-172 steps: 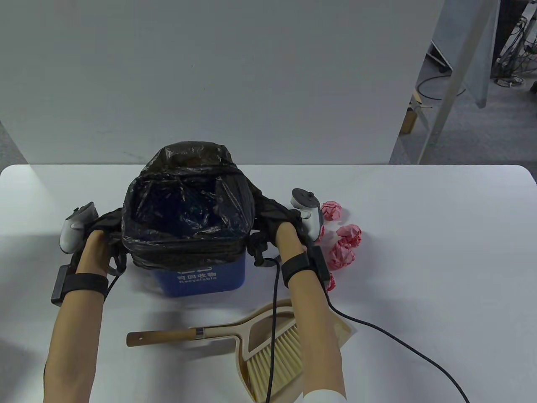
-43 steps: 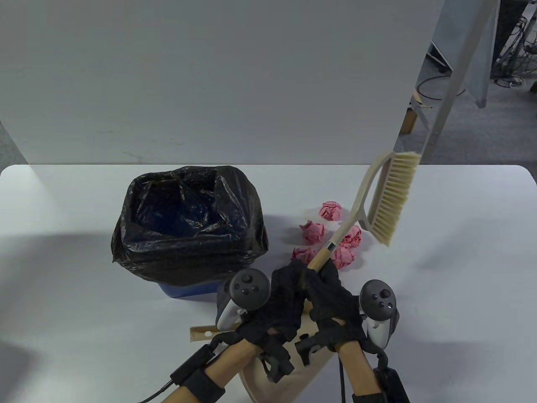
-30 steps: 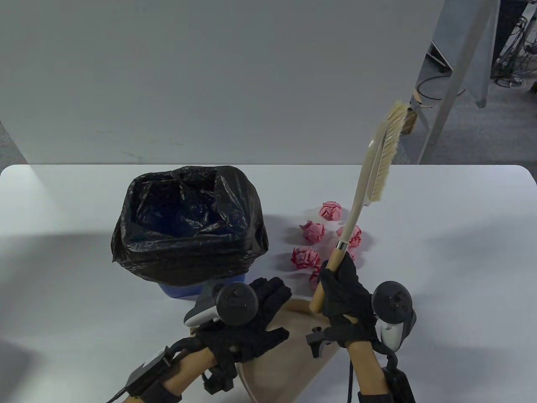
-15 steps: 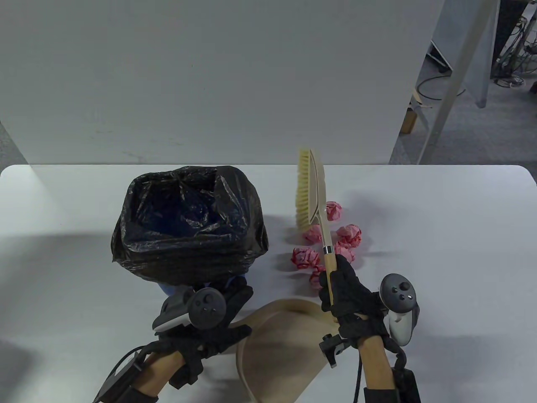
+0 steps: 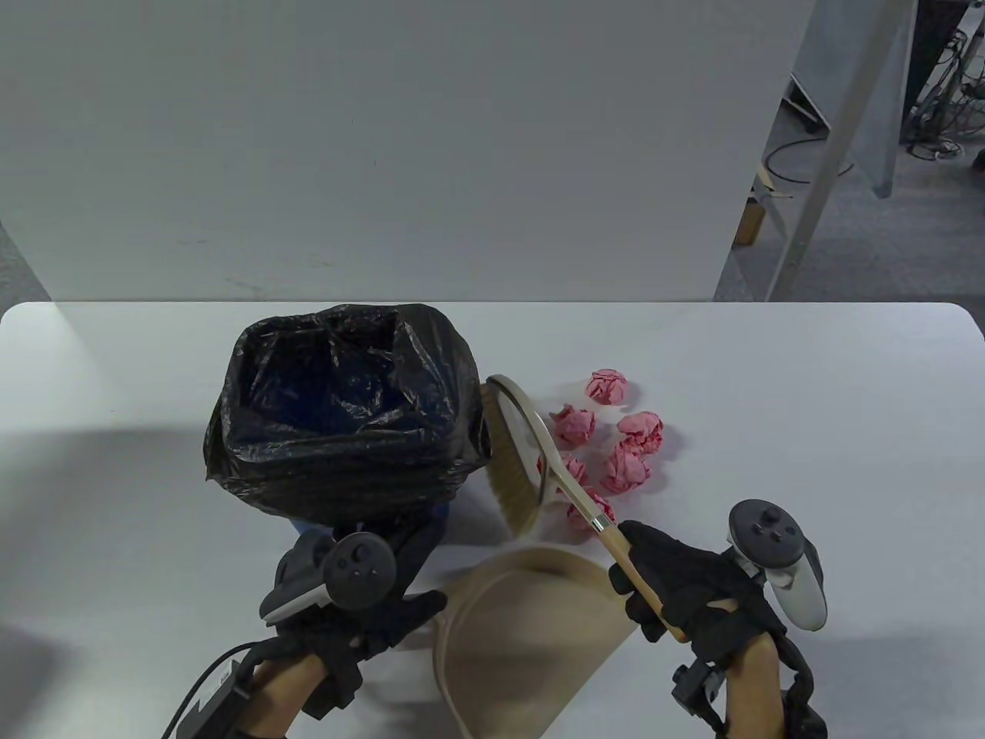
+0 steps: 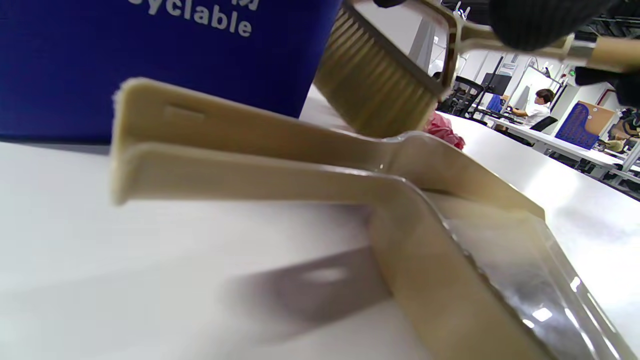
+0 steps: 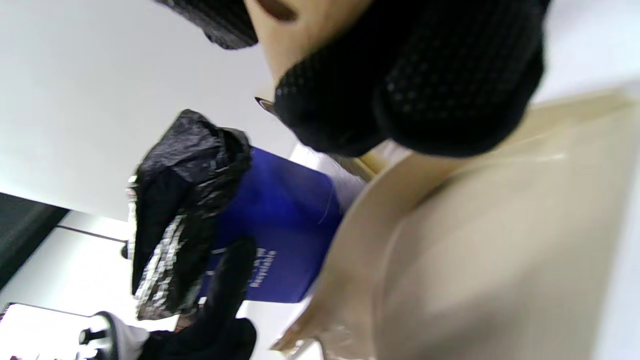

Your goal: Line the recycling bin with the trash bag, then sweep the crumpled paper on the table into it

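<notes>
We hold the brush (image 5: 514, 454) in our right hand (image 5: 689, 589), fingers curled round its wooden handle, the long axis running up and to the left so the bristle head hangs between the lined recycling bin (image 5: 346, 419) and the pink crumpled paper (image 5: 608, 443). The balls lie just right of the head, the dustpan (image 5: 527, 623) nearer us, so we judge the stroke must pull toward its mouth. Our left hand (image 5: 354, 608) sits by the dustpan handle (image 6: 240, 150); whether its fingers grip it we cannot tell. The trash bag (image 5: 254, 462) already drapes over the bin's rim. The table (image 5: 808, 400) is smooth and white, with an office floor beyond.
</notes>
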{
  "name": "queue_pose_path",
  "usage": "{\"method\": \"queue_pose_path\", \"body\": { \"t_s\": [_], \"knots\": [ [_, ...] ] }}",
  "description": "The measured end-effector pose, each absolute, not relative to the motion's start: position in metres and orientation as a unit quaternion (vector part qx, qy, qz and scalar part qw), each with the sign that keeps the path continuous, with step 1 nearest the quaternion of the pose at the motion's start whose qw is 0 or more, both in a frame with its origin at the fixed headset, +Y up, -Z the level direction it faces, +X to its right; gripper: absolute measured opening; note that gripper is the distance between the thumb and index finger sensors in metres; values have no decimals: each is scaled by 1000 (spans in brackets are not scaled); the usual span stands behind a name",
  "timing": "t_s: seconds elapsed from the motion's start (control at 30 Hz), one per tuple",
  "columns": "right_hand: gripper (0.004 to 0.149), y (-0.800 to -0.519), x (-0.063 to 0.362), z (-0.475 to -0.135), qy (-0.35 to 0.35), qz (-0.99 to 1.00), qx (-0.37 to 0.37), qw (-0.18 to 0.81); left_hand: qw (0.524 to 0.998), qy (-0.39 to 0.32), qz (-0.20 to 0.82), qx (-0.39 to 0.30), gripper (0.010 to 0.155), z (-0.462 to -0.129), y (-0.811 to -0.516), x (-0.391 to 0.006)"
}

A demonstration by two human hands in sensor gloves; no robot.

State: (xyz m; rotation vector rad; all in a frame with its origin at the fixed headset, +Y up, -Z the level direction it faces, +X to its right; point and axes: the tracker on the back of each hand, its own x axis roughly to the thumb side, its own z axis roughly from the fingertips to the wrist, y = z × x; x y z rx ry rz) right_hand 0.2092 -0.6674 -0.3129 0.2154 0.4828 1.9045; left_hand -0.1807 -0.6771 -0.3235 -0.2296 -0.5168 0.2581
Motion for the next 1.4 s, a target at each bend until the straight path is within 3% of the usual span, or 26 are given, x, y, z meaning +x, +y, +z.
{"method": "queue_pose_path", "body": {
  "t_s": [0.63,0.97,1.13,1.2,1.27,1.4],
  "knots": [
    [59,-670,235,-313,68,861,-58,501,947,-245,77,-192,84,-329,-698,-172],
    [59,-668,230,-313,21,847,-30,530,935,-238,17,-261,95,-332,-711,-167],
    [59,-665,231,-311,-15,838,-21,545,933,-232,37,-272,97,-335,-712,-169],
    [59,-664,231,-310,-31,836,-22,547,931,-232,48,-276,94,-336,-713,-169],
    [59,-663,232,-309,-48,835,-27,547,935,-230,64,-261,80,-336,-713,-170],
    [59,-661,235,-308,-84,839,-41,536,938,-240,79,-238,75,-337,-711,-173]
  ]
}}
